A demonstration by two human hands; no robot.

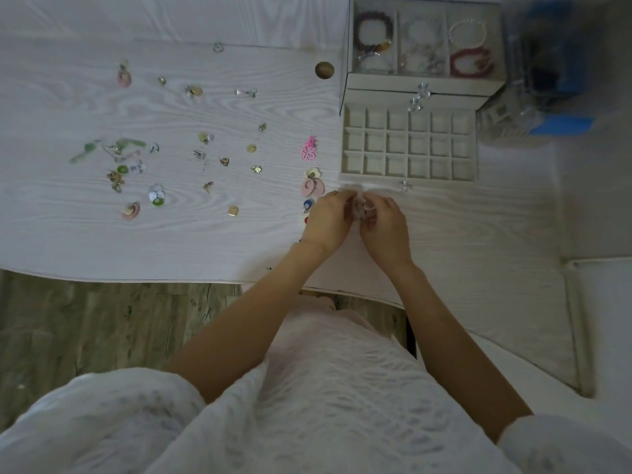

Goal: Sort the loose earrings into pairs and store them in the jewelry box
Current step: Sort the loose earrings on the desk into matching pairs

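together both hands (359,217) pinch a pale earring (359,208)

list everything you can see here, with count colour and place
table: one, white wood grain, under everything
jewelry box: one, cream, far right of the table, drawer pulled out
drawer grid: one, cream, small compartments all look empty
bracelets: several, purple, clear, white and red, in the box's top tray
loose earrings: many, gold, green, pink and clear, scattered over the left half
pink flower earring: one, bright pink, just left of the drawer
pale pink disc earrings: apparently two overlapping, near the left hand
blue container: blurred, right of the box
left hand: fingers closed on a small pale item, hard to make out
right hand: meeting the left on the same item
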